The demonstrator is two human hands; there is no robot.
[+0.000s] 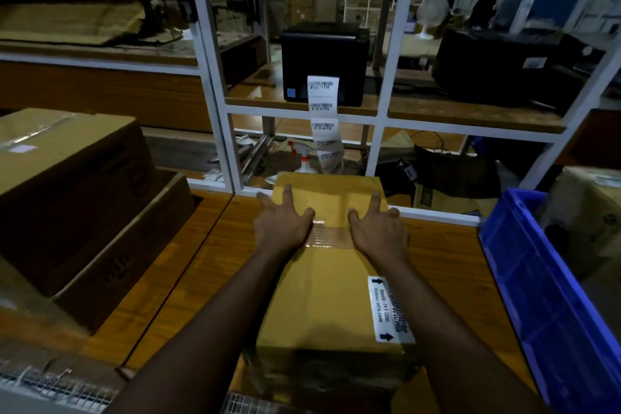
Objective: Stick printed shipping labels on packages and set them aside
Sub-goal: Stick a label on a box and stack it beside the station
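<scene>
— Dim warehouse bay, white shelving frame [215,84] at the back, wooden surface [188,265] up front. What's hard to make out?

— Plenty. Bkgd behind the frame is blurry: boxes, a white fan [431,15], nothing sharper. Bottom of the label strip [324,118] curls out of sight behind the package's far edge. Barcodes show on it, but the text is too small to read fully. Near end of the package is in shadow under the forearms, cut off by the bottom edge.

— Which way does the package [332,279] lie?

— Long axis runs straight away from the person, far end touching the white rail of the frame, roughly centred on the surface.

— Looks?

— Yellow-brown cardboard box, clear tape across the top approx. mid-way. White sticker [386,309] along the right top edge w/ black arrows and "HANDLE WITH CARE", running lengthwise.

— Hands?

— Left hand [280,227] lies flat, fingers spread, on the top left of the tape; right hand [378,230] the same on the right. Both press down on the lid, gripping nothing.

— Label source?

— Black printer [324,60] on the shelf straight beyond, strip hanging from its front.

— Sides?

— Larger brown cartons [67,178] stacked at left, blue crate [544,296] at right, partly cut off.
</scene>
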